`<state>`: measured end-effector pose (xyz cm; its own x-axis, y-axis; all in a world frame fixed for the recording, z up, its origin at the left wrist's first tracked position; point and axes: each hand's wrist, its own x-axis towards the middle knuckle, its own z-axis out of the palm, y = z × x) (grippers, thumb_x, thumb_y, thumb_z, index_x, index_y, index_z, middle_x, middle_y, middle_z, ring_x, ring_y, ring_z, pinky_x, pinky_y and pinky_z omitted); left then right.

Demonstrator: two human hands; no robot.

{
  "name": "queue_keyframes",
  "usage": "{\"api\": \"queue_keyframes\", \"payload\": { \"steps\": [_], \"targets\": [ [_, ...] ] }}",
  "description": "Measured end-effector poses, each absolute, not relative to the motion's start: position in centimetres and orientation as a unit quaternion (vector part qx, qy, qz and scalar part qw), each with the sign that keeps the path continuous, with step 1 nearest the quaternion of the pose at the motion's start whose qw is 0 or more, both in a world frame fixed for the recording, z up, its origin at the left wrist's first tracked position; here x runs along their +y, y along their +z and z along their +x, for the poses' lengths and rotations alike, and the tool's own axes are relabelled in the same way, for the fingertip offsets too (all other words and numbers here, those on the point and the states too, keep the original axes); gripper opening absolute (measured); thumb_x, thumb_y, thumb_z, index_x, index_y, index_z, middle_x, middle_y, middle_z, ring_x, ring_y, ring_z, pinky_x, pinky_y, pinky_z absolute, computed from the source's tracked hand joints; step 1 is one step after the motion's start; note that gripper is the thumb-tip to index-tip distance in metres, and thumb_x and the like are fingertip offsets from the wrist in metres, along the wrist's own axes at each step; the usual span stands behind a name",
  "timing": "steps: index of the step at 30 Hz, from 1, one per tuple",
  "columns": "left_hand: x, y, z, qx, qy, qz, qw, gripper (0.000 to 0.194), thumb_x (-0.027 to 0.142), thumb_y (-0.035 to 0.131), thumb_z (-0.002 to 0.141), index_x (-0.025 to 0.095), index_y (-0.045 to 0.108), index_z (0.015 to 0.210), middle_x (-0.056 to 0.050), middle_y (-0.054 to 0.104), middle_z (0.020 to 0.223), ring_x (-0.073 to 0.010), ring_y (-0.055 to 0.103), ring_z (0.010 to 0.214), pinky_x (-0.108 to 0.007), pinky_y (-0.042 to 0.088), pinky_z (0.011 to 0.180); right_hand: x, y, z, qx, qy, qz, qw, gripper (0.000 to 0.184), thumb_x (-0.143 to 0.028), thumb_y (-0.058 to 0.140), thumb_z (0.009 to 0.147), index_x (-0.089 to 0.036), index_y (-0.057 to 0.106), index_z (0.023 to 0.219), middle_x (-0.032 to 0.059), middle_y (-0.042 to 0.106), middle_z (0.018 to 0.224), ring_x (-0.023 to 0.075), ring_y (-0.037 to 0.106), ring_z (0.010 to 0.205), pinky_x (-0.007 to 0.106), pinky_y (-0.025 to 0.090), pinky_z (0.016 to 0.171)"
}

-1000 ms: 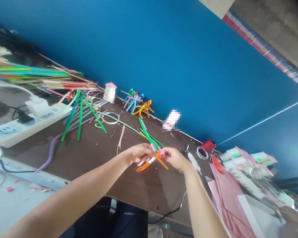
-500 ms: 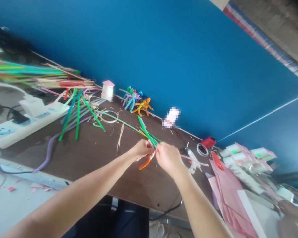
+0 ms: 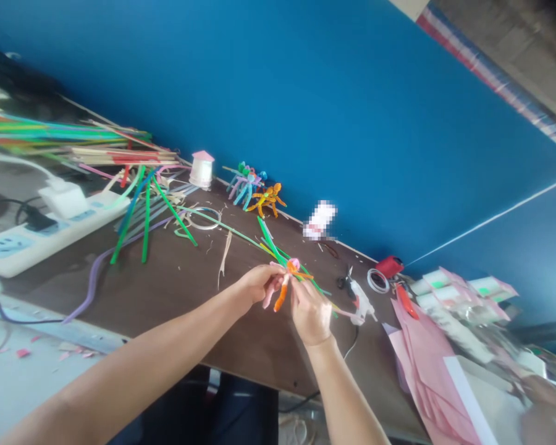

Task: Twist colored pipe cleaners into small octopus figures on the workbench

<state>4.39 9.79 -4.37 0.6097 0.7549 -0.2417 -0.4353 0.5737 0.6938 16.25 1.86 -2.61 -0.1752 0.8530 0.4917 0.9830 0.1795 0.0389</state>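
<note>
Between my hands is an orange and pink pipe-cleaner figure [image 3: 282, 296], with a rounded pink and orange top and several limbs. My left hand [image 3: 259, 283] pinches its left side, fingers closed. My right hand [image 3: 309, 309] is closed on its right side, the fingertips partly hidden behind the hand. Just beyond lie loose green pipe cleaners [image 3: 271, 242] on the brown table [image 3: 245, 337]. Right of my right hand are a white glue gun [image 3: 363, 304] and dark-handled scissors [image 3: 345, 281].
Finished pipe-cleaner figures [image 3: 267, 199] stand by the blue wall, near a small white pot with a pink roof [image 3: 201, 169]. A power strip [image 3: 50, 235] and pipe-cleaner bundles [image 3: 65, 131] lie left. Pink sheets [image 3: 421, 358], a red spool [image 3: 389, 266] and a tape roll [image 3: 377, 280] lie right.
My right hand has turned and moved slightly down. The figure's pink and orange top and a pink limb, hidden before, now show between my hands.
</note>
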Motion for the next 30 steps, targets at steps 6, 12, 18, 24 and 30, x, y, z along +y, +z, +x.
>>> {"api": "queue_keyframes", "payload": {
  "steps": [6,12,18,24,30],
  "targets": [
    [10.1,-4.5,3.8,0.242,0.334,0.272,0.870,0.021,0.011,0.050,0.070,0.013,0.046,0.049,0.003,0.047,0.037,-0.0049,0.041,0.032,-0.015,0.033,0.034,3.2,-2.8,16.4,-0.701,-0.025,-0.618,0.354,0.023,-0.018,0.041,0.084,-0.017,0.064,0.086,0.0068,0.066,0.084,0.0155,0.061,0.079,0.024,0.045,0.073],
    [10.4,-4.4,3.5,0.219,0.359,0.270,0.866,0.016,0.010,0.053,0.069,0.011,0.051,0.054,0.001,0.051,0.043,-0.0047,0.046,0.037,-0.014,0.037,0.038,4.1,-3.0,16.5,-0.655,0.085,-0.620,0.423,0.020,-0.022,0.046,0.081,-0.017,0.064,0.083,0.0062,0.068,0.085,0.0166,0.062,0.078,0.026,0.047,0.073],
    [10.3,-4.5,3.7,0.216,0.383,0.287,0.851,0.017,0.017,0.058,0.069,0.011,0.050,0.054,0.001,0.052,0.043,-0.0057,0.048,0.035,-0.015,0.034,0.034,4.6,-3.9,16.7,-0.665,0.077,-0.610,0.425,0.018,-0.021,0.048,0.078,-0.019,0.066,0.080,0.0050,0.068,0.081,0.0181,0.062,0.073,0.028,0.047,0.070],
    [10.3,-4.9,3.5,0.217,0.385,0.327,0.835,0.024,0.025,0.063,0.065,0.011,0.049,0.052,0.002,0.049,0.039,-0.0054,0.043,0.026,-0.016,0.024,0.026,5.3,-4.6,16.5,-0.668,0.084,-0.593,0.442,0.018,-0.021,0.048,0.079,-0.020,0.066,0.081,0.0044,0.067,0.082,0.0184,0.061,0.075,0.029,0.046,0.072],
    [10.4,-5.3,3.4,0.214,0.380,0.358,0.826,0.028,0.029,0.064,0.064,0.011,0.048,0.051,0.002,0.049,0.040,-0.0047,0.041,0.026,-0.016,0.022,0.026,5.8,-5.7,16.6,-0.646,0.104,-0.575,0.491,0.017,-0.020,0.047,0.080,-0.019,0.064,0.084,0.0044,0.066,0.080,0.0175,0.061,0.073,0.029,0.047,0.070]
  ]
}}
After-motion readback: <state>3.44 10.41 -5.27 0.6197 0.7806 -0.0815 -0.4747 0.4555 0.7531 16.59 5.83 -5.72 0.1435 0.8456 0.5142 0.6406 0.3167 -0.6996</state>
